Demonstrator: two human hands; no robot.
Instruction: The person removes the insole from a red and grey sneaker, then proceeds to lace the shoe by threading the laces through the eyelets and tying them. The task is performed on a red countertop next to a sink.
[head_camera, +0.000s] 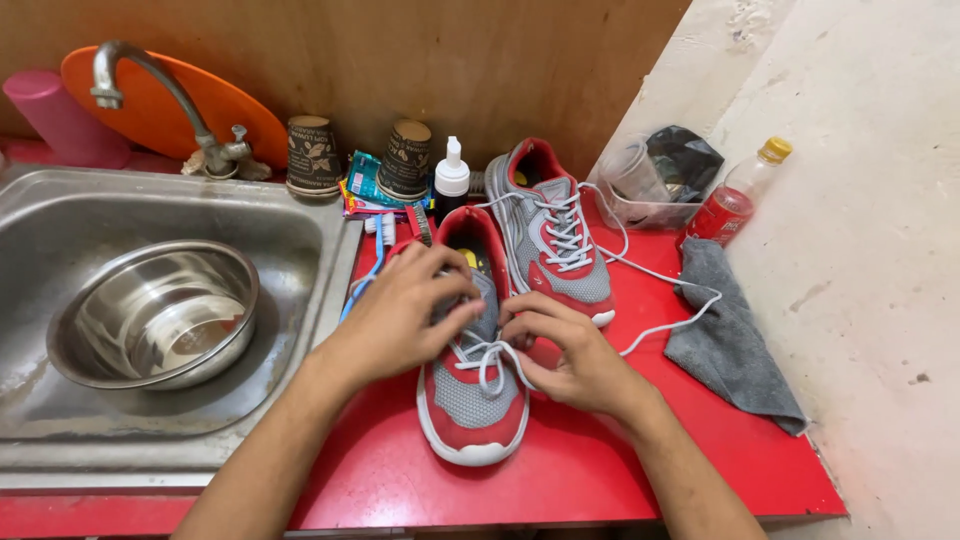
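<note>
A red and grey sneaker (470, 400) lies toe toward me on the red counter (560, 470). My left hand (405, 315) rests over its tongue and pinches the white lace (487, 360). From the right side, my right hand (570, 355) grips the same lace. A second matching sneaker (550, 235) lies behind, its loose white lace (665, 300) trailing to the right across the counter.
A steel sink (60, 420) with a metal bowl (155, 310) and tap (165, 100) is at left. Behind the shoes stand two paper cups (405, 158), a small spray bottle (451, 178), toothbrushes (378, 240), a clear container (645, 190) and a red-drink bottle (735, 200). A grey cloth (730, 340) lies right.
</note>
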